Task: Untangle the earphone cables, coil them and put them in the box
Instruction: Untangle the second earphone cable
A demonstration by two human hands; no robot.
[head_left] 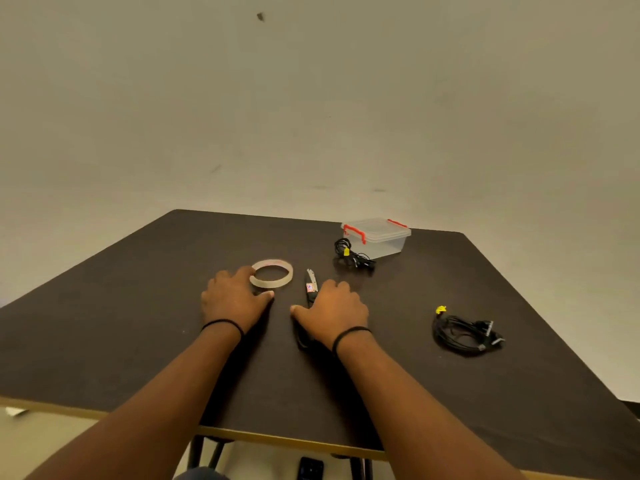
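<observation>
While both hands lie flat on the dark table (138,323), nothing is gripped: left hand (232,296) fingers relaxed, touching the tape roll (272,274); right hand (332,311) spread over the scissors (310,285), not curled round them. One black cable bundle (464,332) with a yellow tag sits to the right, well apart; another cable bundle (353,255) lies just beside the lidded clear box (376,237). Likely start: pick the nearer bundle, find a free end, tease loops loose without yanking knots tighter.
</observation>
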